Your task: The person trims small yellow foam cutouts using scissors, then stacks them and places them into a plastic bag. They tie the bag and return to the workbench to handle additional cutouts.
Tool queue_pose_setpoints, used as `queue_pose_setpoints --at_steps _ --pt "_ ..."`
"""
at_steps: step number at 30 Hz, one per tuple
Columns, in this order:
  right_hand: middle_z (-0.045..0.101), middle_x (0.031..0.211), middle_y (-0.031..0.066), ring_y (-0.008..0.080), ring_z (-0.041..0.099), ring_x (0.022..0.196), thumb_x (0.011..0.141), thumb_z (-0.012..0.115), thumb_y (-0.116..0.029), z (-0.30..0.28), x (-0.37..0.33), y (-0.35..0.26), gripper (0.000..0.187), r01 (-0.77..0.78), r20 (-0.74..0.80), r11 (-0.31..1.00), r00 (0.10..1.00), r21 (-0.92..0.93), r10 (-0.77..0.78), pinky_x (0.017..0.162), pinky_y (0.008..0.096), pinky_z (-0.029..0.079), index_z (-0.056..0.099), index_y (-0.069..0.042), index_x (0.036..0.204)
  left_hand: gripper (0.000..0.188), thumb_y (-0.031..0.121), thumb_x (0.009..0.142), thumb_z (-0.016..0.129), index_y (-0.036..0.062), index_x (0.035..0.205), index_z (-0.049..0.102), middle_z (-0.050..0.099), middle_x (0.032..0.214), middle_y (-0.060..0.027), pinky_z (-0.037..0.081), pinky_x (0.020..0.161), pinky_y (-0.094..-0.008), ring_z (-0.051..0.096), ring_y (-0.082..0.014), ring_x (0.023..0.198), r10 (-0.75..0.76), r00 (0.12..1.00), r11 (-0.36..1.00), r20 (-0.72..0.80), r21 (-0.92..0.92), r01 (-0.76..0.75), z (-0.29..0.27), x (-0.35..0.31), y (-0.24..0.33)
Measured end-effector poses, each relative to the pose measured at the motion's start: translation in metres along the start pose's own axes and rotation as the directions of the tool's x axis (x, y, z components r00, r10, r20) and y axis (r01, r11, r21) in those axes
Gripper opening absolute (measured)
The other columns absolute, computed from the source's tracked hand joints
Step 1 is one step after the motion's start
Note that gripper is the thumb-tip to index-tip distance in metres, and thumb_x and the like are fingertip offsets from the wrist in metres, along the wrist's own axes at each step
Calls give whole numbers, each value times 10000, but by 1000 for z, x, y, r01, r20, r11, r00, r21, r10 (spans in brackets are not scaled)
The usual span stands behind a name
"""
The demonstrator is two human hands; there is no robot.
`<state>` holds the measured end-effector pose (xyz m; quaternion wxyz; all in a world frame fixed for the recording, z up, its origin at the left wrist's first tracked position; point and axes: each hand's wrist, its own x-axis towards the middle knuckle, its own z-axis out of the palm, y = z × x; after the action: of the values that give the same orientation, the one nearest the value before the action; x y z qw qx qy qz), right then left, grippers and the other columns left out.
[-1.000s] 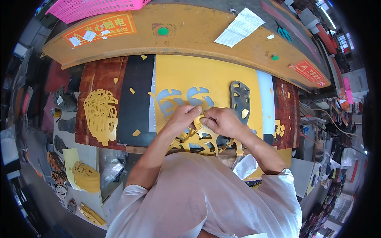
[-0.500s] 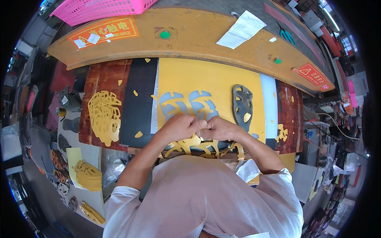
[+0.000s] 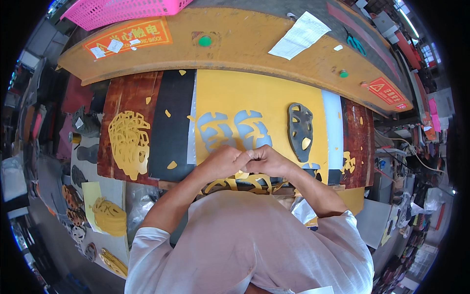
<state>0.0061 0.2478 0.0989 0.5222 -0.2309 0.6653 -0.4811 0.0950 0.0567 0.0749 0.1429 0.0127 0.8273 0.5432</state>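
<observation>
1. Yellow sheeting (image 3: 245, 88) spreads across the middle of the head view, with two foot-shaped openings (image 3: 253, 130) at its near left showing pale blue-grey beneath.
2. Left hand (image 3: 224, 161) and right hand (image 3: 269, 160) meet over the sheeting's near part, fingers curled together and clamped on a yellow cut-out piece (image 3: 241, 175); part of it shows just below them, while the exact grip is hidden.
3. Yellow openwork strips (image 3: 228, 185) lie at the near edge, between the hands and the person's white shirt (image 3: 235, 235).
4. One dark sole-shaped form (image 3: 300, 132) with holes rests on the sheeting, right of the hands and farther off.
5. At left, a pile of yellow cut-outs (image 3: 128, 142) sits beside a black strip (image 3: 171, 122).
6. An ochre beam (image 3: 245, 44) crosses the far side.
</observation>
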Motion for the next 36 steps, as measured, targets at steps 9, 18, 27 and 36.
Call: queue_pose_setpoints --at_steps 9,18,27,36 --pt "584 661 37 171 548 606 847 707 -95 11 -10 -18 132 443 -72 710 820 -548 -567 563 348 443 646 -23 755 472 365 1054 533 76 681 539 407 561 47 249 423 -302 337 -75 461 -319 946 534 59 -813 231 22 -13 4" --pt "570 692 81 274 564 625 826 726 -106 13 -18 -29 146 454 15 422 695 -785 -719 568 395 468 625 -39 745 477 365 1062 518 87 675 496 392 590 45 291 453 -298 359 -77 503 -429 903 602 -33 -756 258 11 -7 16" --pt "505 699 -62 50 442 659 999 597 -189 -5 -20 -14 232 74 -195 995 979 62 -60 591 261 375 648 -16 852 215 190 996 673 -19 958 637 569 834 -17 465 704 -289 516 -87 785 -36 997 931 -67 -366 9 -3 -28 8" --pt "471 667 -57 58 388 590 914 597 -199 -26 -6 2 186 -197 114 856 980 478 162 541 251 282 591 -106 753 113 62 921 664 -27 990 647 659 925 -141 513 781 -388 626 -323 883 320 888 947 -331 68 -315 10 -23 16"
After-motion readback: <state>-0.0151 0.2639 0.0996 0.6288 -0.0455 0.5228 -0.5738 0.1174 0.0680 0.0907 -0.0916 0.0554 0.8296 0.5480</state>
